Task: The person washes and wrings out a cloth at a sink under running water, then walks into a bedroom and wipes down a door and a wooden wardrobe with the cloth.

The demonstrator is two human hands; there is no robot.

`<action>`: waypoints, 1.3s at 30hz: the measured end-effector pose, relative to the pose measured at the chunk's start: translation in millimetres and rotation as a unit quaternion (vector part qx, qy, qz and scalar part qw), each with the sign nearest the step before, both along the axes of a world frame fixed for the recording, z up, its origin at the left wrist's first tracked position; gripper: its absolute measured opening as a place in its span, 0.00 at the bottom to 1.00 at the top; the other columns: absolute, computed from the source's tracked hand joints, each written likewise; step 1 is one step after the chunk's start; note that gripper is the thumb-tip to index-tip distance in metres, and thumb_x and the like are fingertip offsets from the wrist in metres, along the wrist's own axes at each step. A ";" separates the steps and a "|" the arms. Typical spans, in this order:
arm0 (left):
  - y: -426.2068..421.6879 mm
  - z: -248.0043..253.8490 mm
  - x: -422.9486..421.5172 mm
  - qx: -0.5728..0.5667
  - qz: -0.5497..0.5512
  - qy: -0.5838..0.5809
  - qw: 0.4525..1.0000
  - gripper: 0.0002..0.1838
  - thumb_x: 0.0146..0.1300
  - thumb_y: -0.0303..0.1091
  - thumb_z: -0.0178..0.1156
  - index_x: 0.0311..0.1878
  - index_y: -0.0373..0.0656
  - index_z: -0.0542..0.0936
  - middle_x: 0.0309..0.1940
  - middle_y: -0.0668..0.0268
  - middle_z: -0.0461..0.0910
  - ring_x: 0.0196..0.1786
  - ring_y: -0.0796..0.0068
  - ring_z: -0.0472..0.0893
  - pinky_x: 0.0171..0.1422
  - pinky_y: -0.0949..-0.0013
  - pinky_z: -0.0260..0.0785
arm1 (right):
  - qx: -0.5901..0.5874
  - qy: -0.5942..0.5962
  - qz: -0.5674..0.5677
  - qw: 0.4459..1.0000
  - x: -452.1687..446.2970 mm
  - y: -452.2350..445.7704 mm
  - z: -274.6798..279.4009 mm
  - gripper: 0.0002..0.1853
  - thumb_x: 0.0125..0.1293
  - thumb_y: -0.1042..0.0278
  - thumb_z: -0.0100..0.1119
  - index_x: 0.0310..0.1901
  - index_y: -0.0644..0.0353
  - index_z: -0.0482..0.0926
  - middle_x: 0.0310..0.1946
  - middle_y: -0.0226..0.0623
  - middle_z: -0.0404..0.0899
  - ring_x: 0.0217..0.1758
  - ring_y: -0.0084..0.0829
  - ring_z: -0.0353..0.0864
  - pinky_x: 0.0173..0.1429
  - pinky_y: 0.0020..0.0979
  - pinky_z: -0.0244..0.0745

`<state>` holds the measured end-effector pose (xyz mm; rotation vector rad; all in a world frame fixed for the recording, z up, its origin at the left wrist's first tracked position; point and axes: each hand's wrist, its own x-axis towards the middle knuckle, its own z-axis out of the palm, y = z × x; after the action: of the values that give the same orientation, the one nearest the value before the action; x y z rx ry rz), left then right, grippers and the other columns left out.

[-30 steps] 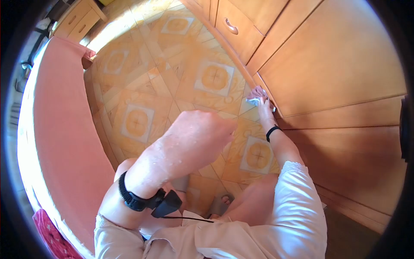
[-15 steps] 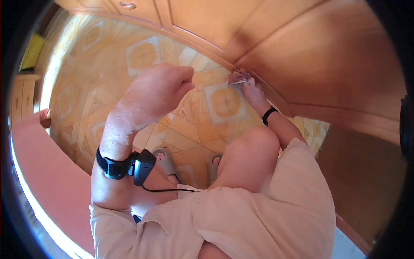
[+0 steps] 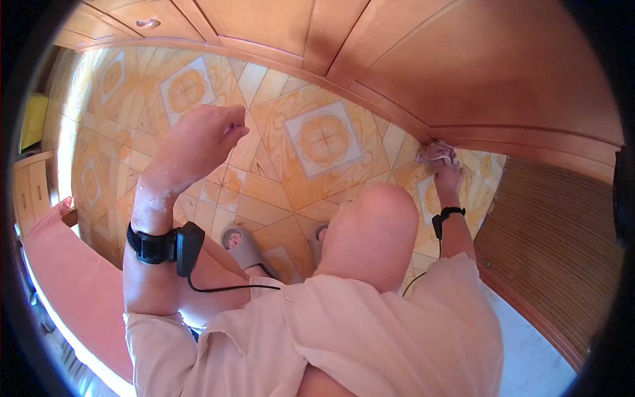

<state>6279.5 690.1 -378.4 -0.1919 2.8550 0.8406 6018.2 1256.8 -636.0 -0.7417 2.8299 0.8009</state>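
My right hand (image 3: 449,178) is closed around a crumpled, pinkish-grey cloth (image 3: 439,153). It presses the cloth low down, by the foot of the wooden cabinet (image 3: 516,73), where the panel meets the tiled floor (image 3: 370,159). Raised over the floor on the other side, my left hand (image 3: 198,142) is curled into a loose fist and shows nothing in it. Wet drops or suds cling to its wrist. A black strap with a small box (image 3: 165,246) and a cable is on the left forearm, and a black band (image 3: 450,213) circles the right wrist.
A ribbed brown mat or panel (image 3: 555,245) lies at the right. Along the left runs a pink-covered surface (image 3: 73,271), with a small wooden drawer unit (image 3: 34,192) and something yellow (image 3: 34,122) behind it. Grey slippers (image 3: 248,248) are on my feet.
My right hand has slid the cloth along the cabinet's base, rightward and nearer to me. The view has shifted, and the left fist sits further left in it, still curled.
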 end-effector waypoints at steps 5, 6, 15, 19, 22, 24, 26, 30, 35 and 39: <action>-2.4 7.1 4.4 -0.004 0.030 -0.007 1.000 0.10 0.72 0.35 0.62 0.37 0.39 0.77 0.27 0.53 0.79 0.35 0.50 0.81 0.39 0.53 0.71 | -0.134 -0.045 -0.234 0.962 3.3 -63.7 17.5 0.19 0.66 0.57 0.65 0.57 0.50 0.84 0.62 0.41 0.82 0.64 0.47 0.82 0.61 0.51 0.81; -2.2 9.3 5.3 -0.006 0.039 -0.006 0.999 0.10 0.72 0.35 0.62 0.37 0.39 0.77 0.27 0.53 0.79 0.35 0.50 0.81 0.39 0.53 0.71 | -0.127 -0.072 -0.258 0.955 0.0 -83.9 12.4 0.18 0.68 0.56 0.63 0.56 0.52 0.84 0.62 0.44 0.83 0.64 0.47 0.83 0.62 0.51 0.81; -25.9 -2.2 -3.1 -0.003 0.018 0.045 0.999 0.12 0.72 0.38 0.60 0.36 0.38 0.79 0.31 0.50 0.81 0.39 0.45 0.80 0.43 0.48 0.71 | -0.293 -0.199 0.060 0.933 -5.3 -285.6 13.2 0.24 0.74 0.51 0.54 0.64 0.55 0.80 0.53 0.54 0.86 0.51 0.56 0.88 0.56 0.53 0.82; -46.7 -9.8 -3.0 0.028 0.040 0.076 0.996 0.12 0.72 0.38 0.59 0.37 0.38 0.80 0.32 0.51 0.82 0.40 0.45 0.82 0.44 0.49 0.73 | -0.331 -0.202 0.191 0.902 14.9 -384.6 96.3 0.28 0.71 0.53 0.60 0.69 0.54 0.75 0.54 0.55 0.85 0.50 0.59 0.87 0.58 0.56 0.82; -53.7 -2.6 -3.1 0.047 0.090 0.081 0.991 0.12 0.72 0.38 0.58 0.38 0.38 0.80 0.33 0.51 0.84 0.41 0.46 0.83 0.45 0.50 0.74 | -0.339 -0.095 0.300 0.887 38.6 -456.0 172.0 0.30 0.67 0.55 0.66 0.70 0.48 0.74 0.53 0.49 0.85 0.42 0.51 0.89 0.48 0.55 0.84; -59.8 3.2 -2.0 0.078 0.135 0.073 0.985 0.13 0.72 0.39 0.57 0.38 0.38 0.80 0.34 0.51 0.85 0.41 0.46 0.84 0.45 0.50 0.75 | -0.367 0.055 0.398 0.839 47.2 -489.0 225.5 0.30 0.67 0.54 0.68 0.70 0.38 0.74 0.60 0.38 0.79 0.39 0.44 0.89 0.44 0.48 0.84; -70.6 1.1 -4.3 0.075 0.189 0.104 0.974 0.13 0.72 0.40 0.57 0.39 0.39 0.82 0.36 0.50 0.86 0.44 0.46 0.85 0.48 0.51 0.77 | -0.389 0.179 0.438 0.790 41.0 -514.6 256.0 0.33 0.68 0.53 0.68 0.74 0.32 0.72 0.61 0.33 0.79 0.39 0.38 0.87 0.42 0.43 0.77; -81.2 -3.3 -1.3 0.051 0.223 0.129 0.965 0.13 0.71 0.40 0.57 0.43 0.42 0.86 0.40 0.50 0.87 0.48 0.46 0.86 0.52 0.48 0.78 | -0.276 0.263 0.459 0.803 36.9 -514.8 255.8 0.34 0.68 0.56 0.66 0.77 0.31 0.71 0.62 0.28 0.79 0.45 0.33 0.81 0.46 0.39 0.71; -91.4 -13.3 -7.5 0.039 0.218 0.106 0.969 0.13 0.69 0.40 0.58 0.44 0.44 0.87 0.42 0.52 0.88 0.50 0.48 0.87 0.54 0.50 0.80 | -0.129 0.075 0.512 0.846 38.1 -480.5 191.6 0.32 0.60 0.65 0.68 0.69 0.39 0.78 0.61 0.32 0.79 0.47 0.38 0.81 0.51 0.43 0.71; -106.9 -13.6 -11.0 0.074 0.219 0.077 0.970 0.13 0.66 0.40 0.59 0.44 0.46 0.89 0.43 0.53 0.89 0.51 0.51 0.88 0.55 0.51 0.81 | -0.064 0.017 0.485 0.872 37.0 -494.5 194.6 0.32 0.56 0.65 0.71 0.66 0.41 0.80 0.55 0.31 0.81 0.50 0.37 0.81 0.54 0.42 0.69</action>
<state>6268.6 583.3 -392.0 -0.7911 2.9168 1.1887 6055.2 762.3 -441.3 -2.2486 2.4115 0.6792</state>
